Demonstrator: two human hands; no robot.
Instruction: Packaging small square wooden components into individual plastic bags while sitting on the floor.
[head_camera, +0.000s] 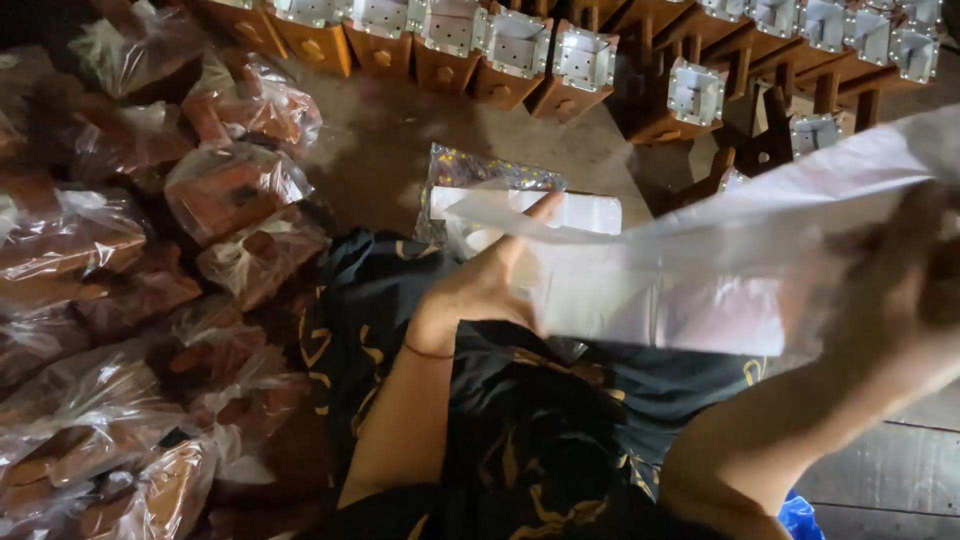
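While both hands, left hand (480, 285) and blurred right hand (890, 290), grip the thin bag (690, 260), a hard pull could tear it.

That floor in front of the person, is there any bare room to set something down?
Yes: a bare floor patch lies between the bagged wooden pieces, the row of wooden blocks and a small packet. The left side is crowded with bags. Both hands hold a clear plastic bag.
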